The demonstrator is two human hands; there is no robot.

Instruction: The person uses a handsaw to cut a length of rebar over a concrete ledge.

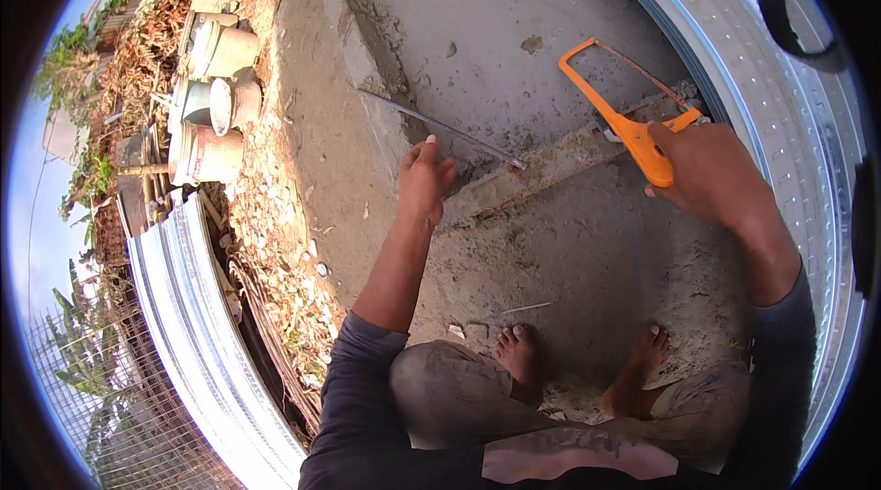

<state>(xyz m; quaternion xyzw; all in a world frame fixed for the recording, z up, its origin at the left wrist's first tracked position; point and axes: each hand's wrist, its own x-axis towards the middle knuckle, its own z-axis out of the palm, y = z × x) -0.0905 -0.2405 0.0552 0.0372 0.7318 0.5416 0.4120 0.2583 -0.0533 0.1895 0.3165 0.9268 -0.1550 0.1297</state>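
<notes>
My right hand (pixel 716 173) is wrapped round the handle of an orange hacksaw (pixel 633 137). The saw's frame points up and away to the left, its narrow rusty-brown blade on the right side. Just below a thin grey metal rod (pixel 459 134), my left hand (pixel 425 180) is raised with its index finger stretched out and the other fingers loosely bent. Whether that fingertip touches the rod I cannot tell. The rod lies slantwise, its near end over a low concrete ledge (pixel 560 160).
Corrugated metal sheeting (pixel 789 77) curves along the right. On the left are several dirty buckets (pixel 220 155), another bright metal sheet (pixel 188 297), wire mesh (pixel 119 398) and dry leaves. My bare feet (pixel 518 357) stand on rough concrete near a thin stick (pixel 527 308) and small chips.
</notes>
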